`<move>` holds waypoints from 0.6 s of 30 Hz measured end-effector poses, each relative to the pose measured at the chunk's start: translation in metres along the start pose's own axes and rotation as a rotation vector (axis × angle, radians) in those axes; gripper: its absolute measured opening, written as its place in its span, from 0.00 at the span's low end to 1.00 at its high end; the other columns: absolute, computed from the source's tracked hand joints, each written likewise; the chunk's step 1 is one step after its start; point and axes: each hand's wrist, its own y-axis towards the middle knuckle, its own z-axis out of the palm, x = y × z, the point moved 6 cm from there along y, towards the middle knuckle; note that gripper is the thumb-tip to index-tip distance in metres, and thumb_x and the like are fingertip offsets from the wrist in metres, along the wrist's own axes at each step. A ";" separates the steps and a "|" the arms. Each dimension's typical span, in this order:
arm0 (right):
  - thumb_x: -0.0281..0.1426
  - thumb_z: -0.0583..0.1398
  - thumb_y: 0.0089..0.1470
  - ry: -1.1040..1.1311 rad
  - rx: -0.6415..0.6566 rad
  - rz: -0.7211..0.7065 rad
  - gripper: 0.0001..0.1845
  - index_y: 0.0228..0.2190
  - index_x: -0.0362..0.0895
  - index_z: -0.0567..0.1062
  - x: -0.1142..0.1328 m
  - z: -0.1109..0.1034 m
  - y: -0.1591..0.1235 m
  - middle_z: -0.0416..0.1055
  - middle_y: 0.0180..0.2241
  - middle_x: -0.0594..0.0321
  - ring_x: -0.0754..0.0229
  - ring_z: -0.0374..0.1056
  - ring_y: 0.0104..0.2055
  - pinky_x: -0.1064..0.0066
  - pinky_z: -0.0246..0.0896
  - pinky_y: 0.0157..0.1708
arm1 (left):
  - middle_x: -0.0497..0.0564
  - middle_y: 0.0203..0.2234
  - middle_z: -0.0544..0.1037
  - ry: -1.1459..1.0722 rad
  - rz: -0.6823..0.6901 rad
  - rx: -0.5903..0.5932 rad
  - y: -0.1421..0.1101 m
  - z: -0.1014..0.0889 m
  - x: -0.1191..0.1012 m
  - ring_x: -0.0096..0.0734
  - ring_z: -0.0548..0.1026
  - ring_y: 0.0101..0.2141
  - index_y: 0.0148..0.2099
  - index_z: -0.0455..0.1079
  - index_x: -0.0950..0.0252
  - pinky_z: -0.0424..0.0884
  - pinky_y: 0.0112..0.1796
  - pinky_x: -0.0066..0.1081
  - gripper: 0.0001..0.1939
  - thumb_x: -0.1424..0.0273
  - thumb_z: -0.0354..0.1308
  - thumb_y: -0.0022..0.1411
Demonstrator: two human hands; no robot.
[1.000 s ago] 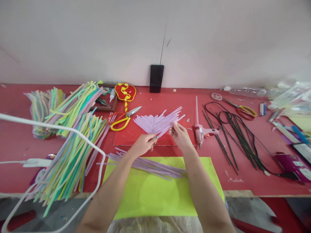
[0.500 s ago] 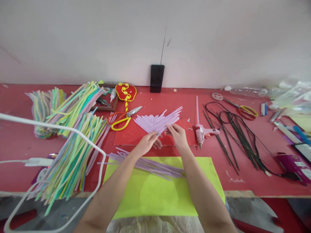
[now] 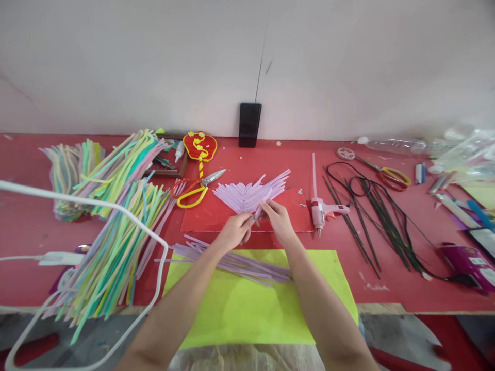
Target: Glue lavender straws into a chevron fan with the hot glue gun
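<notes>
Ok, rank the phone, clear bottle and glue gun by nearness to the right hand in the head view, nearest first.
1. Glue gun: just right of the right hand.
2. Phone: beyond the hand, slightly left.
3. Clear bottle: back right.

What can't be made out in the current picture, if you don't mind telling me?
In the head view:
Left hand: its own fingers hide its exact grip.
Loose lilac strips: the right forearm hides some ends.
White frame: cut off by the left edge.
Purple box: label too small to read.
</notes>
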 end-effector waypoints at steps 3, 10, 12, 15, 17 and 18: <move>0.48 0.62 0.47 -0.024 0.014 -0.002 0.21 0.18 0.45 0.69 -0.002 0.000 0.000 0.64 0.16 0.70 0.67 0.61 0.19 0.74 0.59 0.21 | 0.38 0.09 0.61 0.011 -0.015 0.015 0.000 0.002 0.003 0.20 0.59 0.11 0.32 0.63 0.64 0.58 0.18 0.21 0.15 0.62 0.44 0.66; 0.48 0.63 0.46 -0.002 0.000 -0.005 0.18 0.24 0.44 0.74 0.002 0.000 0.000 0.65 0.16 0.70 0.67 0.61 0.19 0.75 0.59 0.21 | 0.38 0.09 0.62 -0.002 -0.007 0.009 0.001 0.002 0.004 0.21 0.59 0.11 0.32 0.61 0.63 0.57 0.17 0.22 0.14 0.62 0.43 0.66; 0.48 0.64 0.45 0.039 0.001 0.000 0.19 0.23 0.45 0.73 0.003 0.001 -0.001 0.65 0.17 0.69 0.67 0.62 0.19 0.74 0.60 0.21 | 0.38 0.09 0.61 0.008 -0.001 -0.017 0.002 0.001 0.003 0.21 0.59 0.11 0.31 0.61 0.63 0.57 0.17 0.22 0.15 0.61 0.43 0.66; 0.48 0.64 0.45 0.049 0.038 0.004 0.19 0.21 0.45 0.72 0.004 0.004 -0.002 0.67 0.18 0.69 0.66 0.63 0.20 0.73 0.61 0.23 | 0.39 0.09 0.61 0.012 0.005 -0.049 0.002 0.000 0.003 0.22 0.59 0.12 0.30 0.60 0.63 0.57 0.18 0.23 0.17 0.59 0.42 0.66; 0.48 0.63 0.46 0.037 0.073 0.003 0.19 0.21 0.45 0.71 0.004 0.007 -0.002 0.67 0.18 0.68 0.65 0.64 0.20 0.71 0.62 0.23 | 0.39 0.09 0.60 0.026 0.010 -0.066 0.002 -0.001 0.002 0.23 0.59 0.12 0.30 0.60 0.63 0.57 0.19 0.24 0.17 0.59 0.41 0.67; 0.47 0.63 0.46 0.030 0.082 0.001 0.19 0.20 0.45 0.70 0.004 0.007 -0.003 0.68 0.18 0.68 0.65 0.65 0.20 0.71 0.63 0.24 | 0.39 0.09 0.60 0.047 0.010 -0.080 0.002 -0.002 0.002 0.23 0.60 0.12 0.29 0.60 0.63 0.58 0.20 0.24 0.17 0.60 0.41 0.67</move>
